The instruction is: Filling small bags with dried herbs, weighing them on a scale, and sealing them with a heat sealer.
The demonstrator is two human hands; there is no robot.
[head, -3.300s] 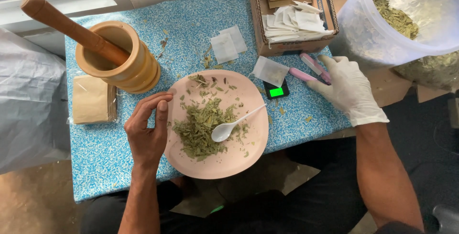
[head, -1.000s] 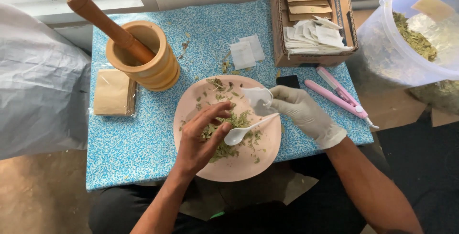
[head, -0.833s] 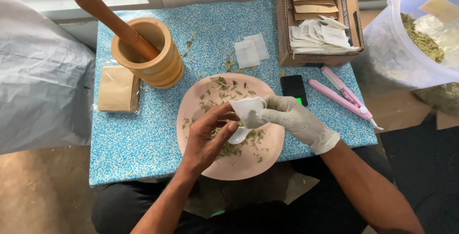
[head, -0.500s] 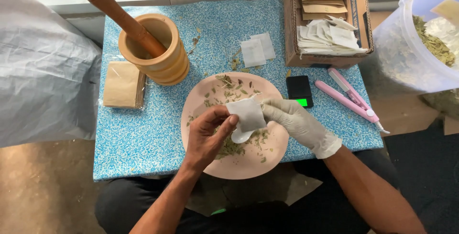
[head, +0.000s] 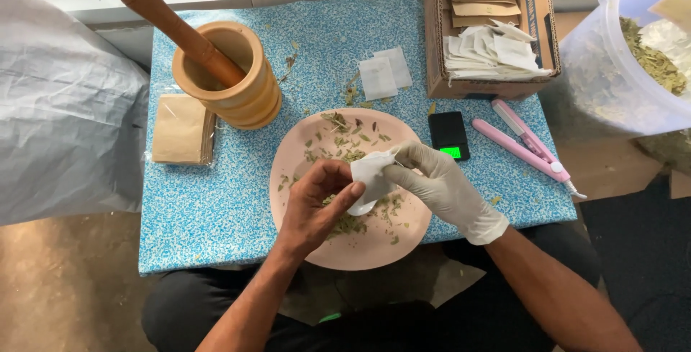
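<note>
Over a pink plate strewn with dried green leaves, both my hands hold a small white paper sachet. My bare left hand pinches its left side with thumb and fingers. My right hand, in a white glove, grips its right edge. A white spoon lies on the plate under the sachet, with only its bowl showing.
A wooden mortar with a pestle stands at the back left, brown packets beside it. A cardboard box holds sachets. A small black scale, a pink sealer and a leaf-filled plastic tub sit right.
My right hand has brought a sachet from near the scale over the plate. My left hand left the plate rim and took hold of the sachet too.
</note>
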